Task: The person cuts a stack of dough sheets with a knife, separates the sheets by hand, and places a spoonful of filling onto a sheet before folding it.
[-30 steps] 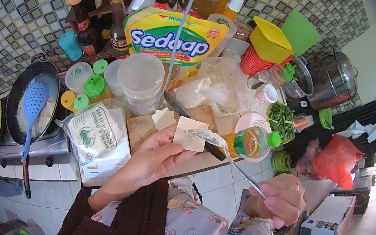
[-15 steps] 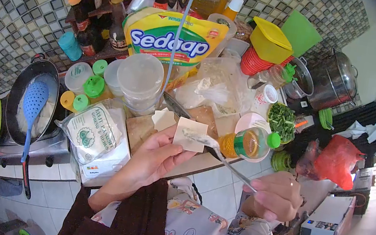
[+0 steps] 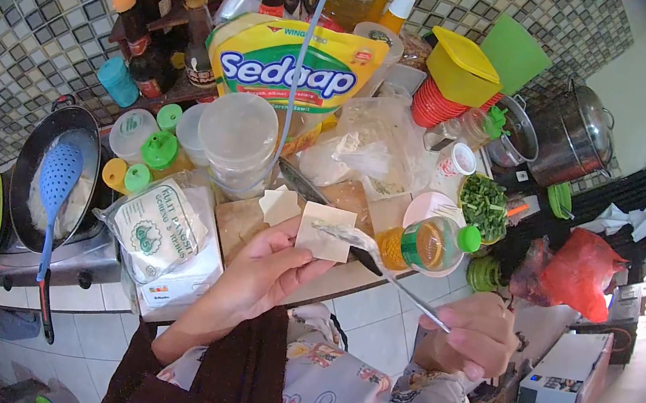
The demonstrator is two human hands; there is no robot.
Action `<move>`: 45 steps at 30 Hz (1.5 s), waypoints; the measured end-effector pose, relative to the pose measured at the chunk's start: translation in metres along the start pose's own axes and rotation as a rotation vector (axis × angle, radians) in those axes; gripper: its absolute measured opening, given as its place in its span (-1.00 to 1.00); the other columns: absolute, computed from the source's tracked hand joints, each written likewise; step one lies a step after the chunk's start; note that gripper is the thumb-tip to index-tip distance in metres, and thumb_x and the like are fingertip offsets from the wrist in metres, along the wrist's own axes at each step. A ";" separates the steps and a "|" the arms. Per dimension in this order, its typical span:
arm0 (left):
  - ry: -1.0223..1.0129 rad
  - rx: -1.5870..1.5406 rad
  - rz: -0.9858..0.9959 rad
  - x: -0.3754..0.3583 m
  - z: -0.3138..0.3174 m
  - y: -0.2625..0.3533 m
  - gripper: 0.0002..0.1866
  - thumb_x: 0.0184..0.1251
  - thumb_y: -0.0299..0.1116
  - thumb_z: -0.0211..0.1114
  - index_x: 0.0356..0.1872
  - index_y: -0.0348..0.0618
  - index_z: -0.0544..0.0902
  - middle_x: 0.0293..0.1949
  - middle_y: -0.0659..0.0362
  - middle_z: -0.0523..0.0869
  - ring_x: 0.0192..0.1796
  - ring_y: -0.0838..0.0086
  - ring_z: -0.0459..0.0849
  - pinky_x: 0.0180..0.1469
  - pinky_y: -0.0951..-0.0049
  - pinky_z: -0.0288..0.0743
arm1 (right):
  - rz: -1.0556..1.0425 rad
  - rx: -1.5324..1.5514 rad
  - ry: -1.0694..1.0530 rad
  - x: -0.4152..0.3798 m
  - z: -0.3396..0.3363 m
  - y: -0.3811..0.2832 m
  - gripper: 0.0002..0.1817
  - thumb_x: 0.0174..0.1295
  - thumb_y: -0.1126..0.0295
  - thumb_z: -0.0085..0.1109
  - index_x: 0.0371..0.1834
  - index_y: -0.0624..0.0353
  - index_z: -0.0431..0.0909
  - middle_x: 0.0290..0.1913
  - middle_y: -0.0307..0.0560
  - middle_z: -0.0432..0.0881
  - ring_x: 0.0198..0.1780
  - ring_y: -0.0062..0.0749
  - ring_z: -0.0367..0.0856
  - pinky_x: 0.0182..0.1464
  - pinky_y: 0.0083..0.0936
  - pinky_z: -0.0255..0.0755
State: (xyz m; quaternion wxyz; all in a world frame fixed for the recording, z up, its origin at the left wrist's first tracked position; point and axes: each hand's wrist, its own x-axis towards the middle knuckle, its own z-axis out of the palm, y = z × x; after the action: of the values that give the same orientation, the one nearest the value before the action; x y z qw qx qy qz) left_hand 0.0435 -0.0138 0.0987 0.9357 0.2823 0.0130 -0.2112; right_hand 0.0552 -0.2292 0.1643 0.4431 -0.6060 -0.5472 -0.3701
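A square wonton wrapper (image 3: pixel 322 248) rests on the fingers of my left hand (image 3: pixel 264 270), pinched near its lower left by the thumb. My right hand (image 3: pixel 473 336) is closed around the handle of a metal spoon (image 3: pixel 402 287). The spoon's bowl lies over the upper part of the wrapper, with pale filling at its tip. Behind my left hand, more wrappers (image 3: pixel 279 206) lie on a wooden cutting board (image 3: pixel 237 223), near a knife (image 3: pixel 301 180). To the left, a plastic package of wonton skins (image 3: pixel 163 223) sits on a white box.
A bottle of yellow liquid (image 3: pixel 434 244) with a green cap stands between my hands, farther back. At left, a blue slotted spatula (image 3: pixel 61 173) lies across a frying pan (image 3: pixel 24 177) on the stove. Chopped greens (image 3: pixel 483 208) fill a bowl at right; plastic containers (image 3: pixel 237 134) stand behind the board.
The spoon's bowl has tilted and shifted slightly on the wrapper, and less filling shows around it. My left hand has stayed almost still; the view has shifted slightly.
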 end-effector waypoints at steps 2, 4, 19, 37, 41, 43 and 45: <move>-0.050 0.012 -0.003 -0.001 -0.003 0.001 -0.60 0.24 -0.63 -0.10 0.14 -0.38 0.24 0.05 0.01 0.44 0.09 0.40 0.47 0.13 0.56 0.38 | 0.003 0.008 0.026 -0.003 -0.003 0.001 -0.65 0.28 0.24 -0.12 -0.43 0.36 0.43 -0.45 0.14 0.55 -0.55 -0.33 0.59 -0.64 -0.59 0.47; -0.047 0.011 -0.011 -0.002 -0.001 0.002 -0.60 0.24 -0.63 -0.10 0.14 -0.38 0.24 0.06 0.01 0.44 0.09 0.40 0.46 0.13 0.56 0.38 | 0.006 0.014 0.053 -0.001 -0.004 0.000 -0.64 0.28 0.23 -0.12 -0.45 0.36 0.44 -0.45 0.15 0.56 -0.54 -0.33 0.59 -0.65 -0.59 0.46; -0.031 0.008 -0.027 0.000 0.001 0.001 -0.55 0.20 -0.64 -0.09 0.16 -0.43 0.18 0.11 -0.06 0.37 0.15 0.34 0.41 0.19 0.47 0.32 | 0.674 -0.227 0.524 0.006 0.006 -0.004 -0.58 0.33 0.15 -0.25 -0.45 0.32 0.39 -0.62 0.00 0.49 -0.75 -0.46 0.43 -0.71 -0.66 0.30; 0.001 -0.168 -0.002 0.000 -0.010 0.001 -0.52 0.38 -0.21 -0.20 0.19 -0.36 0.14 0.17 -0.12 0.30 0.22 0.19 0.31 0.20 0.33 0.31 | 1.328 -0.045 0.463 -0.125 -0.068 0.167 -0.71 0.28 0.41 -0.16 -0.25 0.49 0.45 -0.37 -0.02 0.55 -0.35 -0.38 0.61 -0.31 -0.63 0.54; 0.025 -0.099 0.039 -0.002 -0.020 -0.001 -0.49 0.39 -0.18 -0.23 0.21 -0.37 0.11 0.19 -0.14 0.27 0.24 0.11 0.27 0.22 0.27 0.27 | 1.408 0.025 0.384 -0.154 -0.055 0.183 -0.72 0.27 0.44 -0.16 -0.22 0.54 0.42 -0.28 0.09 0.53 -0.30 -0.29 0.62 -0.24 -0.58 0.56; 0.036 -0.086 0.031 -0.003 -0.023 0.001 -0.48 0.39 -0.18 -0.23 0.21 -0.39 0.11 0.19 -0.14 0.27 0.24 0.10 0.27 0.23 0.27 0.26 | 1.421 0.030 0.357 -0.160 -0.057 0.183 -0.71 0.26 0.43 -0.13 -0.22 0.54 0.42 -0.29 0.07 0.53 -0.31 -0.30 0.61 -0.24 -0.58 0.56; 0.046 -0.076 0.021 -0.004 -0.024 0.002 -0.47 0.39 -0.17 -0.24 0.21 -0.40 0.11 0.19 -0.14 0.27 0.24 0.09 0.27 0.23 0.28 0.25 | 1.435 0.031 0.331 -0.155 -0.057 0.176 -0.70 0.25 0.41 -0.11 -0.23 0.55 0.42 -0.29 0.06 0.52 -0.31 -0.31 0.61 -0.25 -0.58 0.56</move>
State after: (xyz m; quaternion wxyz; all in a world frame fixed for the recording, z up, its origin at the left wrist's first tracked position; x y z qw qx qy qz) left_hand 0.0426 0.0026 0.0800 0.9473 0.2516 0.0397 -0.1944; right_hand 0.2120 -0.3361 0.0155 0.6617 -0.7448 0.0528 -0.0679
